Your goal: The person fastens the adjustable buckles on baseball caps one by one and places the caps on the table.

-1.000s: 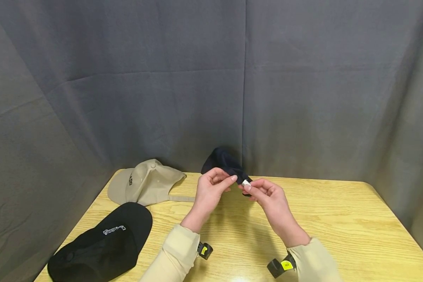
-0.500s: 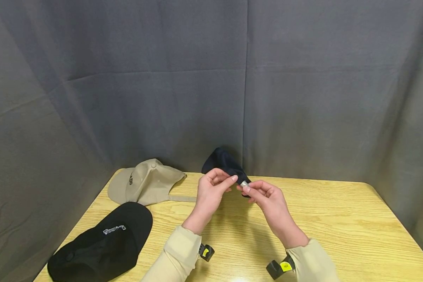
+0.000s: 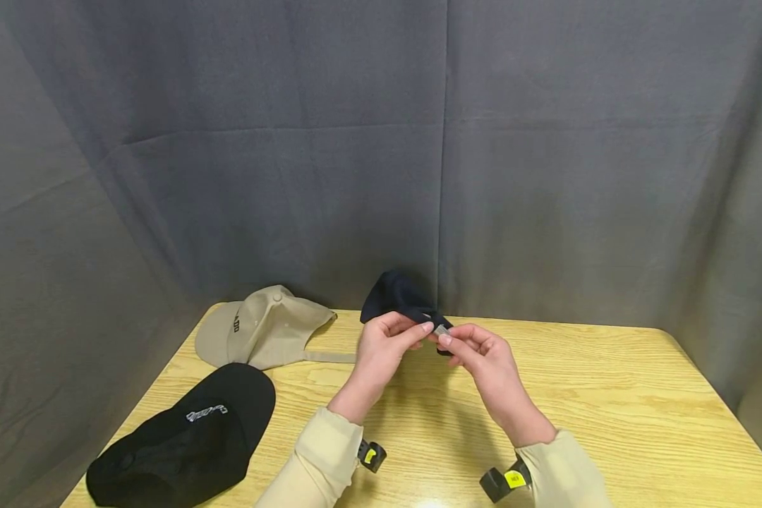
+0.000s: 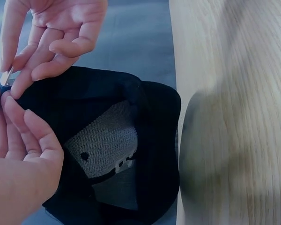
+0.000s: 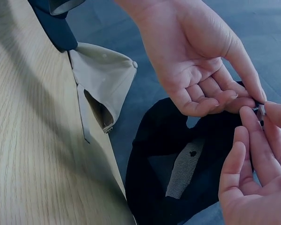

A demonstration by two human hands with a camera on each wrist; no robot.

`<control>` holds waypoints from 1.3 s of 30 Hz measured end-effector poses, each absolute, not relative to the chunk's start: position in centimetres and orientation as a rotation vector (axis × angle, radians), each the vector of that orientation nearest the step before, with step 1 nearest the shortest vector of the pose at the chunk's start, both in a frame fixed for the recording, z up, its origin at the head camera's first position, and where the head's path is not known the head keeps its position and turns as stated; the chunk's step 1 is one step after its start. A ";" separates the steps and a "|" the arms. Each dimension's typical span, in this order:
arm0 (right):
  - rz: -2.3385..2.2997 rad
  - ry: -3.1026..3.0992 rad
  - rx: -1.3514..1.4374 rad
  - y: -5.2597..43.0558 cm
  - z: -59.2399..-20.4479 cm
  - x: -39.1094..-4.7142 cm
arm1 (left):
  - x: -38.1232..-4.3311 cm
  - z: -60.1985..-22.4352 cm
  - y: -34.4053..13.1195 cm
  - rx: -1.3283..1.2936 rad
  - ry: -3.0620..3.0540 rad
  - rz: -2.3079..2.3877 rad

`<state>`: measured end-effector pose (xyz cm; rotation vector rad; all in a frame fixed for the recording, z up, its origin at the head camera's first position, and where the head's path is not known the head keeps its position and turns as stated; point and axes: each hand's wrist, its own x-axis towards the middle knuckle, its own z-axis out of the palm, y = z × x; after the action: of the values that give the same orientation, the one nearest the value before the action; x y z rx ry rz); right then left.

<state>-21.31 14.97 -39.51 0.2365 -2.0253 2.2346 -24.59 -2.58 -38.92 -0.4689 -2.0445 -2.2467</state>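
A dark navy cap (image 3: 392,295) hangs above the far part of the table, held at its back strap by both hands. My left hand (image 3: 381,349) pinches the strap between thumb and forefinger. Just to its right, my right hand (image 3: 490,363) pinches a small silver metal buckle (image 3: 443,330) on that strap. The left wrist view looks into the cap's inside (image 4: 103,136), where a pale mesh lining shows. Thumbs and fingertips of both hands nearly meet at the buckle (image 5: 261,111) in the right wrist view, partly hiding it.
On the left of the wooden table (image 3: 609,395) lies a beige cap (image 3: 279,328), its strap stretched out to the right. In front of it lies a black cap (image 3: 184,437) with white lettering. A grey curtain (image 3: 546,176) stands behind the table and along its sides.
The navy cap has sunk slightly and tilted. My left fingertips have shifted a little down and right, closer to the buckle. The right hand has barely moved, and the buckle has turned slightly.
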 end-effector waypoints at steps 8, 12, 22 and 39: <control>2.200 -2.062 0.207 15.1 -39.6 -21.3 | -24.4 -38.9 -2.8 -0.409 -2.146 -2.154; 2.186 -2.063 0.177 15.0 -39.7 -21.4 | -24.2 -39.0 -2.6 -0.347 -2.161 -2.116; 2.144 -2.056 0.110 14.7 -39.8 -21.3 | -24.1 -39.2 -2.4 -0.370 -2.116 -2.166; 2.110 -2.073 0.071 14.9 -39.7 -21.4 | -24.6 -39.3 -2.5 -0.415 -2.068 -2.315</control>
<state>-21.39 14.92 -39.66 0.0706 -2.0728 2.1099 -24.55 -2.48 -39.29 -0.4155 -2.0681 -2.3147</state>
